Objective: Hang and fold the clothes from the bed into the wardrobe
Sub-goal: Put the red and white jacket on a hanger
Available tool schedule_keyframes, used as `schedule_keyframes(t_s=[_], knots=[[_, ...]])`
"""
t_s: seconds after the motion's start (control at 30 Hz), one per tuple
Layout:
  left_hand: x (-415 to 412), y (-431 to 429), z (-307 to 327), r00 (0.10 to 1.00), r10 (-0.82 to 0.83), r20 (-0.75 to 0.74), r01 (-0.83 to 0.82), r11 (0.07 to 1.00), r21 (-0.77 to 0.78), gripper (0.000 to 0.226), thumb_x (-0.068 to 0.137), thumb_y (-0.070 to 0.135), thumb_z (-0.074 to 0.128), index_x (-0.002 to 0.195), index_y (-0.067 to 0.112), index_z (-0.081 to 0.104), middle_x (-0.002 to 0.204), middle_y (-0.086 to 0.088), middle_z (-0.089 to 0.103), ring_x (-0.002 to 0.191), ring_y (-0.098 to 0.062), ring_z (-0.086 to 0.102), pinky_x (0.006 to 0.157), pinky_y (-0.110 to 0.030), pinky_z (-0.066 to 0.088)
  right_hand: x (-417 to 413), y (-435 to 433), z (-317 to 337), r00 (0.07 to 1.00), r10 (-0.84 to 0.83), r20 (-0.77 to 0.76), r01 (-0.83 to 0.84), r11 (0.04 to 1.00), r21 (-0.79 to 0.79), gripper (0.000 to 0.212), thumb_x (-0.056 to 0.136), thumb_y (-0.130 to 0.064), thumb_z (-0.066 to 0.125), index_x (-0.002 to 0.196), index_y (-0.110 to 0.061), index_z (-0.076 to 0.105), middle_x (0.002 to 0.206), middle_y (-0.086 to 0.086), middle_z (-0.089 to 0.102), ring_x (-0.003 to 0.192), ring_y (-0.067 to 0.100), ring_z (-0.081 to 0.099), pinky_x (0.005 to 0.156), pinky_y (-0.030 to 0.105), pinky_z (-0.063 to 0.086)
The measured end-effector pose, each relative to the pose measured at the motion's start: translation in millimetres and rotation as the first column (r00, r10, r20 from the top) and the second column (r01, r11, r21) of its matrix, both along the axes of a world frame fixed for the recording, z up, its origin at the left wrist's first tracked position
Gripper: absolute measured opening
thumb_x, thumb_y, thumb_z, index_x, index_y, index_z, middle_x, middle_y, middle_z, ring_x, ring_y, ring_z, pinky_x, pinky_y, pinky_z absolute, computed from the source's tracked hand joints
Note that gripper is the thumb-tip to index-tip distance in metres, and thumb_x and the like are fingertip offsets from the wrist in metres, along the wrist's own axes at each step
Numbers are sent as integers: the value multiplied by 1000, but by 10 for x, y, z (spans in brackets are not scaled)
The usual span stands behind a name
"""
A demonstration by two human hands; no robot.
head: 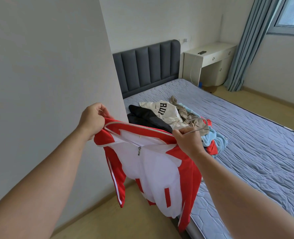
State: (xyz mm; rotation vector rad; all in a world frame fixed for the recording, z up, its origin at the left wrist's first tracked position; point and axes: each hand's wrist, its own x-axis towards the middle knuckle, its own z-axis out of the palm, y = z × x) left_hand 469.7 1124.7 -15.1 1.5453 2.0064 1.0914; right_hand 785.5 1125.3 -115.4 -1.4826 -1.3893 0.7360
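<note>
I hold a red and white zip jacket [153,169] up in the air beside the bed. My left hand [93,119] pinches its collar at the left shoulder. My right hand [188,140] grips the right shoulder together with a thin grey wire hanger [200,127], whose hook sticks out past my fingers. The jacket hangs down with its zip partly shut. On the mattress [246,135] behind lies a pile of clothes [175,118]: a black garment, a cream top with black letters, beige, light blue and red pieces.
A pale wall panel [48,75] stands close on my left. A dark grey padded headboard [148,66] backs the bed. A white desk [210,61] stands in the far corner next to blue curtains [246,49]. Wooden floor [108,218] lies below the jacket.
</note>
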Motion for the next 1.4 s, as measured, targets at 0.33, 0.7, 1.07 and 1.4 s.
schedule_keyframes(t_s=[0.33, 0.7, 1.07, 1.4], knots=[[611, -86, 62, 946, -6, -324, 73, 978, 196, 32, 70, -12, 47, 72, 18, 58, 73, -2, 63, 71, -24, 56, 56, -25, 38, -473, -38, 21, 964, 0, 265, -1, 1000, 4, 37, 81, -18, 57, 50, 0, 47, 46, 14, 50, 43, 20, 35, 45, 38, 40], [959, -236, -265, 855, -319, -409, 360, 932, 27, 50, 87, -1, 62, 128, 21, 45, 124, 0, 48, 98, -17, 54, 75, -21, 43, -614, 175, 379, 912, 73, 404, -158, 971, 181, 53, 102, -25, 47, 50, -15, 37, 50, -2, 39, 63, 24, 41, 66, 33, 35], [785, -93, -171, 837, -371, -402, 326, 928, -179, 35, 92, 8, 51, 122, 25, 50, 96, 6, 58, 91, -20, 58, 72, -29, 42, -492, 255, 457, 796, 76, 601, -142, 988, 63, 50, 99, -43, 43, 55, -21, 46, 51, -6, 45, 71, 20, 47, 89, 42, 33], [939, -87, -269, 741, -577, -344, 493, 814, -307, 4, 101, 32, 56, 104, 33, 53, 87, 11, 60, 80, -9, 60, 67, -27, 44, -486, 188, 359, 833, 142, 535, -110, 990, -91, 62, 99, -66, 36, 68, -23, 67, 50, -5, 53, 63, 8, 51, 90, 46, 25]])
